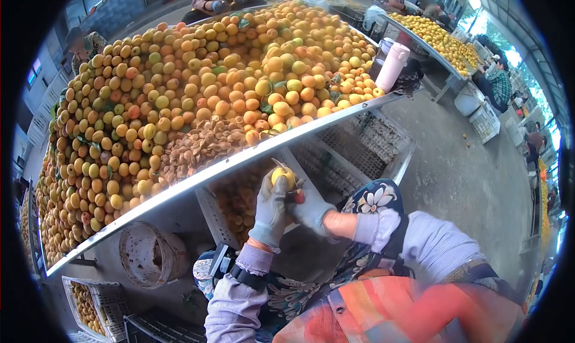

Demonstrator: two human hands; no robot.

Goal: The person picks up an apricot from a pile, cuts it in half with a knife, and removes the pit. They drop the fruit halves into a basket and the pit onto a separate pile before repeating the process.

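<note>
Head view: on a grey concrete floor [461,184], a white-edged tabletop [238,160] bears a heap of orange fruit [262,88]; off its near edge, the gloved left hand [271,210] clamps a round yellow fruit [283,175] in its fingers; the gloved right hand's [311,211] grip is unclear.

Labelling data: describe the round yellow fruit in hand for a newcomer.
Find the large table with a pale edge, heaped with orange-yellow fruit. Just below that edge, the grey-gloved left hand holds the round yellow fruit. Unlike the heaped fruit, it is gripped.

No readable text, label, brand, number or sign anywhere
</note>
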